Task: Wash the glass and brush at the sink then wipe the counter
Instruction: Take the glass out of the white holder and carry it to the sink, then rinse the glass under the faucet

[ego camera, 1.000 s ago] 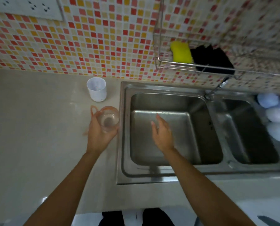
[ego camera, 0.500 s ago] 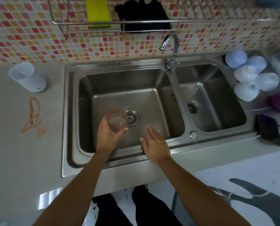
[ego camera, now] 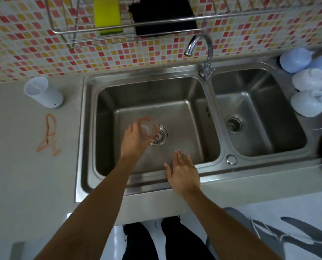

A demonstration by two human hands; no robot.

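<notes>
Left hand (ego camera: 133,141) has its grip wrapped round the glass (ego camera: 148,129), held over the large basin of the sink (ego camera: 210,117), just above and left of the drain strainer (ego camera: 159,136). Orange smear shows at the glass rim. Right hand (ego camera: 182,172) hovers flat, fingers straight, holding nothing, at the basin's near edge.

Faucet (ego camera: 203,47) at the sink's back rim; no water seen running. Spout sits well behind and right of the glass.

Step in hand, by my reading: start of washing the glass. Next move likely calls for the free hand to reach back to the faucet, and the glass to go under the spout.

Orange streak (ego camera: 48,135) on the tabletop left of the sink, for the wiping step. White cup (ego camera: 44,93) behind it. Yellow sponge (ego camera: 106,15) in the wire rack above the sink. No brush that I can make out.
</notes>
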